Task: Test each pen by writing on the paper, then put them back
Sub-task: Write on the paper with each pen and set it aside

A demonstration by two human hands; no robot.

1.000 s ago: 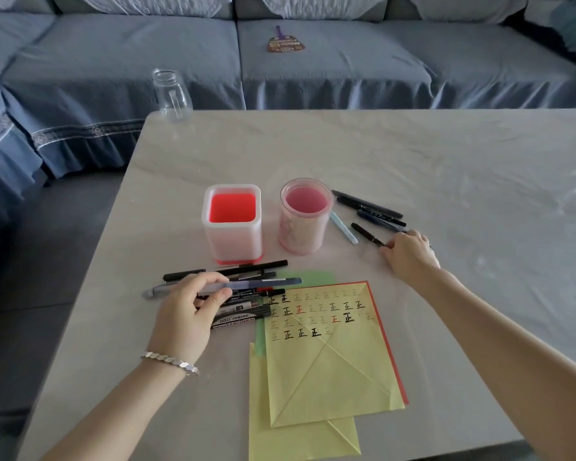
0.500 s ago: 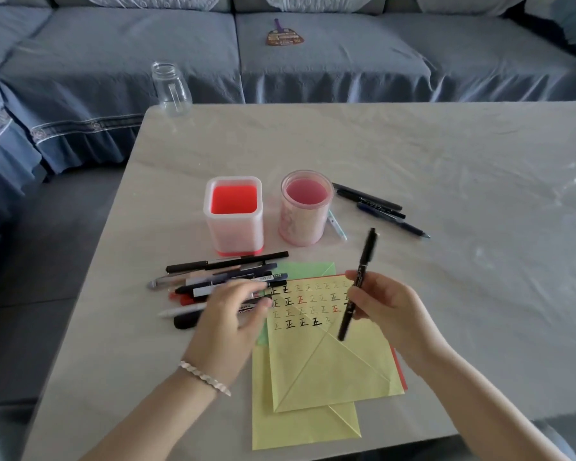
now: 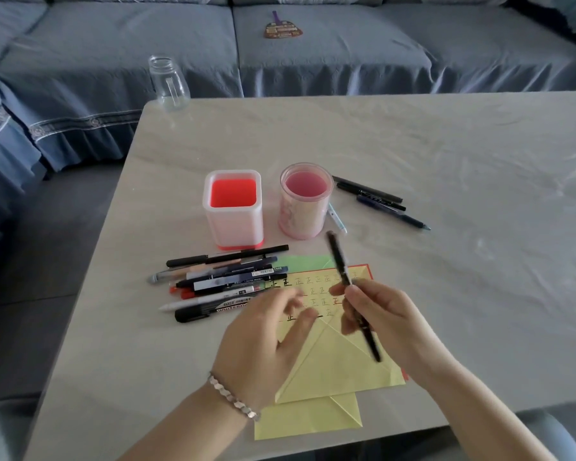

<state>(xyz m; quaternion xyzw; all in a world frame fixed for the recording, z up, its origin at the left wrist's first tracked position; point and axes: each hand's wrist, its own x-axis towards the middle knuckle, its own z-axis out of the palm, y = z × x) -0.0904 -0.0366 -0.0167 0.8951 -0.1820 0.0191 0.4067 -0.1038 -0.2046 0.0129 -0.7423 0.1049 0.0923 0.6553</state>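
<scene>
Over the paper [image 3: 333, 367], the right hand [image 3: 389, 321] grips a black pen [image 3: 339, 258] mid-shaft, slanted. The left hand [image 3: 266, 334] hovers beside it, fingers loose, holding nothing. Beyond, a square holder [image 3: 233, 224] and a round cup [image 3: 301, 217] show only coloured bottoms, with a pen pile [image 3: 226, 281] in front of the holder.

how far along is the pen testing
Done: rows of marks cover the top of the yellow paper. In hand: the right hand holds a black pen above it. Left: pens lie beside the round cup and in a pile by the square holder; both holders look empty, so nothing is put back.
</scene>
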